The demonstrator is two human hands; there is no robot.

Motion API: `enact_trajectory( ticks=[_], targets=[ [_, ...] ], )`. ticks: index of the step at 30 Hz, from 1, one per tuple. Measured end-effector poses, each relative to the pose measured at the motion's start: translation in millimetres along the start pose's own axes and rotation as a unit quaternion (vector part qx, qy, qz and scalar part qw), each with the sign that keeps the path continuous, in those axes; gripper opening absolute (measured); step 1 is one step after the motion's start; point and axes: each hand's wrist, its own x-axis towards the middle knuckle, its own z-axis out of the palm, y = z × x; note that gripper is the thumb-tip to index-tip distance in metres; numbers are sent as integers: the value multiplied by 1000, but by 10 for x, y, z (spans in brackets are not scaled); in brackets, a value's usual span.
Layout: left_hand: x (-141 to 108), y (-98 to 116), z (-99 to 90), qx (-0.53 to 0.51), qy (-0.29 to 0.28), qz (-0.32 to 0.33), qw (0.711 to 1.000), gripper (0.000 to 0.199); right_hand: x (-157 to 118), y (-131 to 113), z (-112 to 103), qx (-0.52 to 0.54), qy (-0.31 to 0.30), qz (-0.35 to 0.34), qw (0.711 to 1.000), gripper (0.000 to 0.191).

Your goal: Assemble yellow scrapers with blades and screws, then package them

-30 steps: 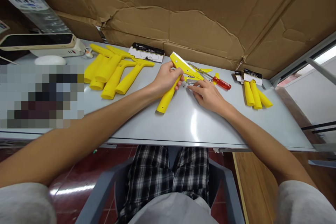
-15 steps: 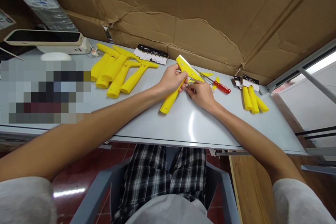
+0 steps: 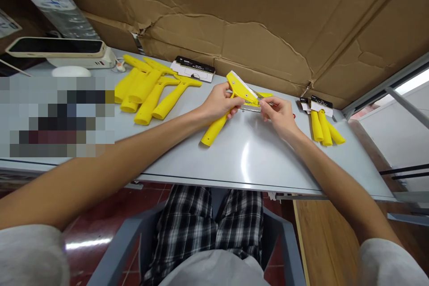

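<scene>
My left hand (image 3: 220, 103) is closed around the neck of a yellow scraper (image 3: 214, 131), whose wide head with a metal edge points up and right. At the right end of that head, my right hand (image 3: 279, 114) pinches with thumb and fingers; anything between its fingertips is too small to make out. Beneath the scraper head lies a metal strip (image 3: 251, 108). The red-handled screwdriver is mostly hidden behind my right hand, along with another yellow piece (image 3: 267, 94).
Several yellow scraper handles (image 3: 147, 85) lie at the left beside a black and white packet (image 3: 193, 69). More yellow handles (image 3: 323, 127) with card tops lie at the right. A phone (image 3: 55, 48), a bottle (image 3: 58, 6) and cardboard (image 3: 221, 44) stand behind.
My right hand has moved right, from beside the scraper's neck to the end of its head, and now covers most of the screwdriver. The metal strip below the head shows more.
</scene>
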Motion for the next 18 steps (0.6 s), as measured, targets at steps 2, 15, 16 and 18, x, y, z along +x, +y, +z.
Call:
enact_trajectory(
  ticks=[2, 15, 16, 18],
  targets=[
    [-28, 15, 19, 0, -13, -13, 1000, 31, -46, -5, -1, 149, -22, 75, 986, 46],
    [-101, 10, 59, 112, -99, -42, 988, 14, -211, 15, -9, 263, -108, 124, 951, 40],
    [-101, 23, 43, 139, -108, -45, 983, 14, -214, 27, -1, 259, -108, 122, 952, 41],
    [-105, 54, 11, 189, -122, -48, 973, 19, -216, 50, 10, 250, -108, 123, 954, 42]
  ],
)
